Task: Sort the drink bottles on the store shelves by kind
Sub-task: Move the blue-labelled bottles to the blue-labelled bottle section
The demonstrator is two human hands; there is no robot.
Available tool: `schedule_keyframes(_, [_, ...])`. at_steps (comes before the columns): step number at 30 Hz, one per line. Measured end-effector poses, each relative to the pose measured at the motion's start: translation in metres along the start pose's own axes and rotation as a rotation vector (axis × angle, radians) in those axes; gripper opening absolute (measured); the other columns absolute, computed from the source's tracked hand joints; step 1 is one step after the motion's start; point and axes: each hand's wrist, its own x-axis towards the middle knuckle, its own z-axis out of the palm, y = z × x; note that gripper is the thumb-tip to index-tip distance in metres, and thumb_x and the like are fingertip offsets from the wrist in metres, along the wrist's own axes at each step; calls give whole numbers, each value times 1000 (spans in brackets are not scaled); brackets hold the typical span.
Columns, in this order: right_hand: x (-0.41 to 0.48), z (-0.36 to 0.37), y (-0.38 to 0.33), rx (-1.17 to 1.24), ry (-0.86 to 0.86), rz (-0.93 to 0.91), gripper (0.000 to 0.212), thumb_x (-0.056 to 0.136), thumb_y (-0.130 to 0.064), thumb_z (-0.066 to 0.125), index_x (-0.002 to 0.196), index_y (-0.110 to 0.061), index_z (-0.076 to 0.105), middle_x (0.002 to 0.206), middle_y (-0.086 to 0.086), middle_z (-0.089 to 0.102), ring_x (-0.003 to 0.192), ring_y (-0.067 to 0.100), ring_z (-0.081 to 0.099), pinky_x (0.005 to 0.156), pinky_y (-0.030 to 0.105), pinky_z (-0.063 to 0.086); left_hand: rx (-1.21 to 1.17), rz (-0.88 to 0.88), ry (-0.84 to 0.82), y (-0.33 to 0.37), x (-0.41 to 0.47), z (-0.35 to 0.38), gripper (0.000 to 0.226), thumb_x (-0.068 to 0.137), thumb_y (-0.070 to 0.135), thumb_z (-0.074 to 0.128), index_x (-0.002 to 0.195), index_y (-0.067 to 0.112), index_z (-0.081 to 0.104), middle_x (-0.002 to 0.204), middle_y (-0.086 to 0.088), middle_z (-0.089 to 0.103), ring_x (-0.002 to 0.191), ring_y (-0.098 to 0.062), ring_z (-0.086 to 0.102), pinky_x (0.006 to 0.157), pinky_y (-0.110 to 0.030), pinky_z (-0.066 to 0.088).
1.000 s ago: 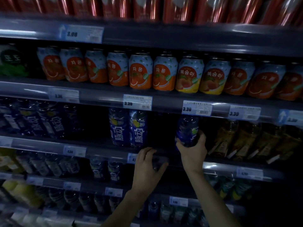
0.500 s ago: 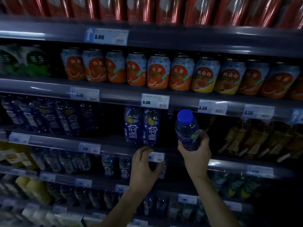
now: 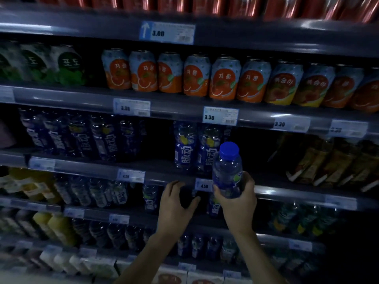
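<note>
My right hand [image 3: 239,199] grips the blue-capped bottle [image 3: 226,171] round its lower half, fingers and thumb curled about it. The bottle is close to upright and is held in the air in front of the front edge of the third shelf [image 3: 164,174], just right of the 4.50 price tag [image 3: 202,184]. Its upper part overlaps the right one of 2 matching blue bottles [image 3: 184,149] that stand together near the front edge of that shelf. To their right the shelf is dark.

My left hand [image 3: 176,203] holds nothing. Its fingers are loosely bent and its thumb is spread, just left of the price tag and below the shelf's front edge. I cannot tell whether the fingertips touch the edge.

Farther left on the same shelf stands a row of blue bottles [image 3: 82,138], and at its right end lean amber bottles [image 3: 328,160]. On the shelf above is a line of orange cans [image 3: 196,77].
</note>
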Motion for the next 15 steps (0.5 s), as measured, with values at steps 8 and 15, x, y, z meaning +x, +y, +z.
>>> schedule_keyframes(8, [-57,45,6,-1,-28,79,77,67,-21,87,119,-48,38,113,-20,55,103,-13,54,78,4,46,31,-80,-9,-53,-15,-31,57,82,51,63,129,25,45,129,8,42,116,-12,45,92,-28,45])
schedule_keyframes(15, [-100,78,29,-92,-56,173,76,64,-27,88,116,-52,40,106,-28,54,95,-8,57,72,1,43,18,-139,-43,-101,-27,-44,57,84,47,63,132,24,41,133,6,38,118,-14,42,94,-33,45])
